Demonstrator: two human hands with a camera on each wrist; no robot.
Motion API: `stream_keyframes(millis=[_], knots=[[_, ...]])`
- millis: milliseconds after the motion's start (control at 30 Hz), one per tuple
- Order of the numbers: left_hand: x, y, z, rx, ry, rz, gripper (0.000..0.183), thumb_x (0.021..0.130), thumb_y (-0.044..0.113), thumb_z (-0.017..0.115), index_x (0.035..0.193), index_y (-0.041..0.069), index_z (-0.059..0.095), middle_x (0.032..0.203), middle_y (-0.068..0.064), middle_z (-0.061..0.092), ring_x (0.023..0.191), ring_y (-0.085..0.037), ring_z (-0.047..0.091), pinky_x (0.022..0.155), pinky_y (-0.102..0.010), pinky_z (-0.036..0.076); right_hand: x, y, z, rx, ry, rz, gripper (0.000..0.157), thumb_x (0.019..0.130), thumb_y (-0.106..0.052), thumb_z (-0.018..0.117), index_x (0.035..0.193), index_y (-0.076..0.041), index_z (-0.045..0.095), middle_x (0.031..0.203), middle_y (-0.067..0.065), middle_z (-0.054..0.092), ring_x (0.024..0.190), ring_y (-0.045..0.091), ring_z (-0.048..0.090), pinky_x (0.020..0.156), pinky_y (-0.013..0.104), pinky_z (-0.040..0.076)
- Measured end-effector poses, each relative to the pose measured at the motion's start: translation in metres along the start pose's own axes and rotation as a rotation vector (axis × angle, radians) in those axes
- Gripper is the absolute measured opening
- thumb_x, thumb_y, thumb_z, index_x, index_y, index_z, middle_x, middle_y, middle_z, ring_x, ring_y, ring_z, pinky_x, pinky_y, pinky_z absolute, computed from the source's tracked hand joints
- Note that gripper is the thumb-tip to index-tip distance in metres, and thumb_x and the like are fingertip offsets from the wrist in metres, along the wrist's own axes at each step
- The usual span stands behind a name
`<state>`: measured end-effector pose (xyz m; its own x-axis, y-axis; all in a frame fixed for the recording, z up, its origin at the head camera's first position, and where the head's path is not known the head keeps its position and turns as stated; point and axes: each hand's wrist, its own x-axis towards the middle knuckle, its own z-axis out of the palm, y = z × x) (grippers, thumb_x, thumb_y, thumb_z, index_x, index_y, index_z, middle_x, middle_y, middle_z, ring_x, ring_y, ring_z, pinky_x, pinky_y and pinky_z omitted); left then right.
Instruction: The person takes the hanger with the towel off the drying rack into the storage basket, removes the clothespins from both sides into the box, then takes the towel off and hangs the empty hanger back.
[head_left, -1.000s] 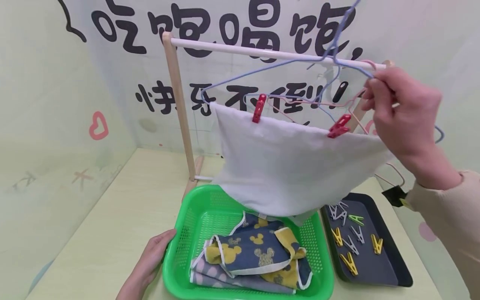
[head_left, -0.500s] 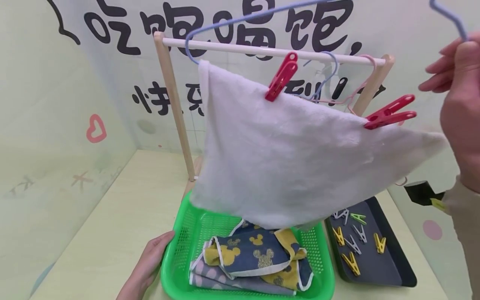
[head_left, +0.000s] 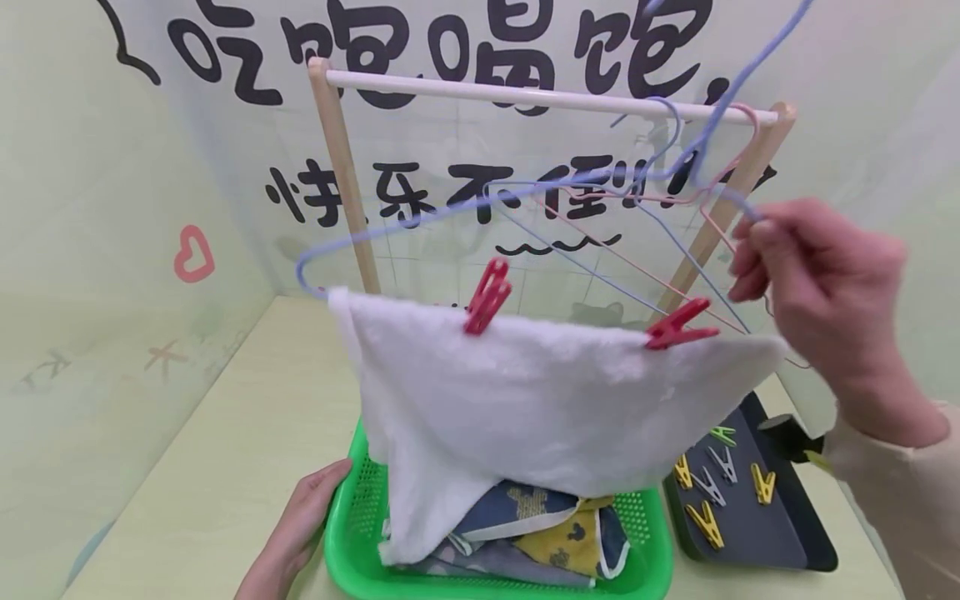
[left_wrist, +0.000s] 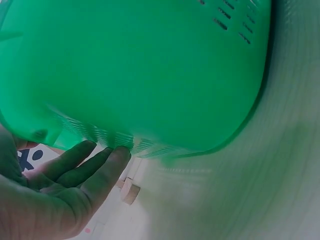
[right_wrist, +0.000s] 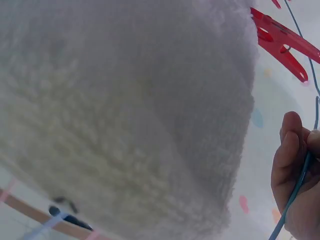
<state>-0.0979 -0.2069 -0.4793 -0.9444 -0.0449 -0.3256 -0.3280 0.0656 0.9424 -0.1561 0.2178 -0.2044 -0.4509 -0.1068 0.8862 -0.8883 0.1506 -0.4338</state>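
Note:
My right hand (head_left: 832, 292) pinches the right arm of a blue wire hanger (head_left: 420, 218); the right wrist view shows the wire running between thumb and fingers. From it hangs a white towel (head_left: 555, 400), fastened with a red clothespin (head_left: 487, 298) at left and another red clothespin (head_left: 678, 327) at right. The towel's lower left corner droops over the green basket (head_left: 347, 533) and hides part of it. My left hand (head_left: 307, 510) touches the basket's left side, its fingers fairly straight against the wall in the left wrist view.
Behind the towel stands a wooden rack with a white rod (head_left: 525, 96), where another blue hanger (head_left: 675, 137) and a pink hanger (head_left: 752, 137) hang. Folded patterned cloths (head_left: 558, 542) lie in the basket. A dark tray (head_left: 780, 533) with several clothespins stands at right.
The hanger and towel first swung up, right and nearer, then came down to the left, lower than a second ago. My right hand followed. My left hand stayed at the basket.

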Motion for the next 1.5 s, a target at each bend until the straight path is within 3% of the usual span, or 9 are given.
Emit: stream_keyframes(millis=[133,333,467,600,867,1000,1167,1367,1500], knots=[[0.001,0.0,0.0,-0.018,-0.003,0.02,0.049,0.101,0.031,0.041,0.127,-0.01,0.049,0.124,-0.019,0.057,0.096,-0.007,0.059,0.082,-0.021,0.052,-0.021,0.009,0.012,-0.072,-0.145,0.018,0.018,0.09,0.003,0.057,0.081,0.019,0.059,0.064,0.003,0.059,0.048,0.002,0.056,0.05,0.009,0.05],[0.003,-0.001,0.0,-0.003,-0.02,0.041,0.048,0.102,0.032,0.04,0.127,-0.008,0.05,0.128,-0.019,0.054,0.106,-0.009,0.055,0.086,-0.017,0.048,-0.053,0.033,0.026,-0.143,-0.338,0.105,0.01,0.091,0.006,0.055,0.087,0.006,0.064,0.062,0.002,0.052,0.041,0.002,0.045,0.04,0.012,0.045],[0.004,-0.001,0.001,0.012,-0.015,0.024,0.049,0.102,0.033,0.04,0.128,-0.007,0.05,0.13,-0.019,0.054,0.108,-0.011,0.054,0.086,-0.016,0.048,-0.074,0.051,0.034,-0.152,-0.382,0.207,0.021,0.086,0.018,0.053,0.087,0.0,0.064,0.06,0.001,0.049,0.041,0.004,0.041,0.034,0.015,0.038],[0.004,-0.001,0.002,0.008,-0.011,0.006,0.05,0.102,0.034,0.04,0.129,-0.007,0.049,0.127,-0.019,0.056,0.102,-0.009,0.057,0.084,-0.019,0.051,-0.092,0.068,0.04,-0.152,-0.427,0.279,0.02,0.087,0.015,0.054,0.087,-0.003,0.063,0.058,0.0,0.048,0.04,0.005,0.043,0.033,0.015,0.039],[0.002,0.001,0.004,-0.014,-0.02,-0.002,0.052,0.101,0.034,0.04,0.131,-0.008,0.046,0.127,-0.021,0.055,0.097,-0.011,0.061,0.082,-0.023,0.054,-0.12,0.088,0.05,-0.131,-0.526,0.303,0.019,0.088,0.012,0.055,0.088,-0.005,0.063,0.053,-0.004,0.042,0.039,0.004,0.044,0.037,0.018,0.045],[0.002,0.008,0.002,0.051,-0.006,0.032,0.053,0.101,0.036,0.042,0.136,-0.004,0.042,0.134,-0.021,0.048,0.099,-0.004,0.057,0.082,-0.021,0.052,-0.125,0.089,0.052,-0.1,-0.548,0.321,0.019,0.089,0.011,0.053,0.088,-0.005,0.062,0.053,-0.003,0.042,0.039,0.005,0.045,0.036,0.018,0.045],[0.004,0.023,0.0,0.147,0.094,0.252,0.048,0.101,0.031,0.043,0.136,-0.003,0.042,0.136,-0.02,0.047,0.102,0.01,0.051,0.085,-0.015,0.05,-0.127,0.09,0.049,-0.052,-0.579,0.332,0.019,0.091,0.011,0.052,0.091,-0.004,0.062,0.052,-0.001,0.044,0.04,0.004,0.046,0.037,0.019,0.045],[0.009,0.04,0.003,0.143,0.101,0.62,0.035,0.102,0.012,0.04,0.128,-0.01,0.048,0.129,-0.017,0.054,0.113,0.002,0.053,0.088,-0.015,0.05,-0.128,0.092,0.048,-0.003,-0.611,0.284,0.019,0.09,0.012,0.052,0.091,-0.004,0.062,0.053,-0.001,0.045,0.041,0.004,0.047,0.037,0.017,0.043],[0.012,0.046,0.006,0.099,0.053,0.688,0.034,0.101,0.005,0.039,0.129,-0.013,0.046,0.124,-0.002,0.059,0.112,-0.003,0.055,0.087,-0.017,0.051,-0.13,0.094,0.049,0.007,-0.632,0.276,0.023,0.088,0.014,0.053,0.089,-0.007,0.061,0.053,0.0,0.045,0.041,0.005,0.047,0.038,0.016,0.043]])
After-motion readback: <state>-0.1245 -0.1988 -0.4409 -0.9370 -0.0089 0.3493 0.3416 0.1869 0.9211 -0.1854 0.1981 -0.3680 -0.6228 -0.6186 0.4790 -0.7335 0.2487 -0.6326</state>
